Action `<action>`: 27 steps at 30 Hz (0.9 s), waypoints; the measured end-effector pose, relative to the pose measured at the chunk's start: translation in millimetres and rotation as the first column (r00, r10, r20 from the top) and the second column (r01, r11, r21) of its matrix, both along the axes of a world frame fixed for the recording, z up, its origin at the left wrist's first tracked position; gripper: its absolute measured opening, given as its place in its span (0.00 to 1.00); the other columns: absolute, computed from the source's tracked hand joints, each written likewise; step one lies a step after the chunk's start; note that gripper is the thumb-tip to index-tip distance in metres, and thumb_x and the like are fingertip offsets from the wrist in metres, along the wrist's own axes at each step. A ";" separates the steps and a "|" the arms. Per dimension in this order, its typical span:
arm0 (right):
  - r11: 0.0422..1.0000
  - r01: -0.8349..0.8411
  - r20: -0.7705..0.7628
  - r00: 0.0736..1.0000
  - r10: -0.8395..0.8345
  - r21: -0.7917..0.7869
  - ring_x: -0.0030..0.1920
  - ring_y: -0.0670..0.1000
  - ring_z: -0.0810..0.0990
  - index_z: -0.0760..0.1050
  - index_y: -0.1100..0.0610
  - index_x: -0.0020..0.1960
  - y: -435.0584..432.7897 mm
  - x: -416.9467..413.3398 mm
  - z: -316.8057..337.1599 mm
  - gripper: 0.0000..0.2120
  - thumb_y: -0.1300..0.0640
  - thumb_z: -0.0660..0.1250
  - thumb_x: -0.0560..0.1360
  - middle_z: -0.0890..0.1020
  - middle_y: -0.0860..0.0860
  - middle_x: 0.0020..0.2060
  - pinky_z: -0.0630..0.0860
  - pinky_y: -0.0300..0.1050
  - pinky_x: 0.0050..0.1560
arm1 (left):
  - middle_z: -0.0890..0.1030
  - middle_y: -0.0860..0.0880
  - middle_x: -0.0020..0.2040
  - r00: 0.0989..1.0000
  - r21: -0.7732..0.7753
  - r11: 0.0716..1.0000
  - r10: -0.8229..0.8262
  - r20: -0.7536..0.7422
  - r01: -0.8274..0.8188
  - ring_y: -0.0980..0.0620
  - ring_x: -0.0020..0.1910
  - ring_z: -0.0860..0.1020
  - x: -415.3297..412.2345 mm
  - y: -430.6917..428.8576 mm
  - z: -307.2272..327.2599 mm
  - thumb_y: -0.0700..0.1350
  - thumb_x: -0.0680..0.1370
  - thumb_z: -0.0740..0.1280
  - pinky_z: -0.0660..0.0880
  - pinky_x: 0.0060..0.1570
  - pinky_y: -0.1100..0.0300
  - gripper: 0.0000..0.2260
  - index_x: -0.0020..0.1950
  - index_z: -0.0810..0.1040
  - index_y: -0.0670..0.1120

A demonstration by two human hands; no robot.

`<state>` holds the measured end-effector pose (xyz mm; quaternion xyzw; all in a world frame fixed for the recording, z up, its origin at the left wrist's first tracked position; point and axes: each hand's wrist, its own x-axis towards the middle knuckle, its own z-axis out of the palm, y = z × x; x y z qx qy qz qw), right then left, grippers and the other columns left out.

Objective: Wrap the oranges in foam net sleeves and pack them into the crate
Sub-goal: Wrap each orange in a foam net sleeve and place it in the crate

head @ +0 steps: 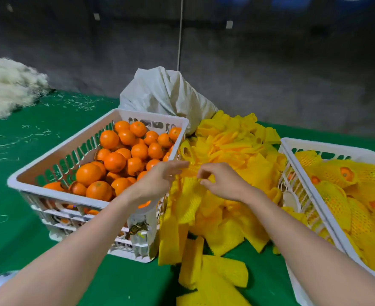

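Pinched by right hand (pixel 222 182), touched by straight-fingered left hand (pixel 158 180): one crinkled yellow foam net sleeve (pixel 188 188) atop sleeve pile (pixel 226 219), between two white crates (pixel 60 149): bare oranges (pixel 115 162) left, wrapped oranges (pixel 336 202) right.

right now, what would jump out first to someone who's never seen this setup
The white crate at left, heaped with bare oranges, grabs the eye first. Beside it a bright pile of yellow foam net sleeves fills the middle, where the right hand pinches one sleeve and the left hand touches it. At right, another crate holds wrapped oranges.
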<state>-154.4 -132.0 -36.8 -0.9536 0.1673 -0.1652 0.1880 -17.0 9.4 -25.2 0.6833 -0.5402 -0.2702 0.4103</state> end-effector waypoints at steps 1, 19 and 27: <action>0.999 0.003 0.064 0.998 -0.006 0.046 0.46 0.51 0.78 0.79 0.60 0.47 -0.4 -0.8 11.4 0.04 0.65 0.68 0.72 0.82 0.52 0.43 0.69 0.39 0.47 | 0.71 0.42 0.69 0.997 -0.018 0.997 -0.081 -0.021 0.080 0.47 0.68 0.71 -1.1 -1.8 0.7 0.20 0.72 0.55 0.71 0.64 0.50 0.31 0.72 0.67 0.40; -0.026 -0.192 0.165 0.900 -0.404 0.981 0.37 0.48 0.80 0.76 0.52 0.46 91.9 173.1 23.7 0.05 0.54 0.62 0.77 0.82 0.51 0.41 0.73 0.42 0.39 | 0.76 0.54 0.30 0.808 -0.324 0.809 0.282 -0.517 -0.490 0.58 0.32 0.72 129.2 18.8 2.0 0.33 0.79 0.60 0.70 0.35 0.63 0.15 0.35 0.71 0.48; -0.183 -0.084 -0.032 0.834 -0.551 0.980 0.61 0.60 0.75 0.72 0.62 0.64 90.6 202.4 -15.8 0.15 0.60 0.55 0.81 0.76 0.61 0.62 0.74 0.52 0.54 | 0.72 0.45 0.42 0.785 0.631 0.755 -0.276 0.554 -0.180 0.49 0.40 0.68 205.0 38.9 -49.9 0.43 0.73 0.66 0.65 0.37 0.56 0.06 0.45 0.70 0.45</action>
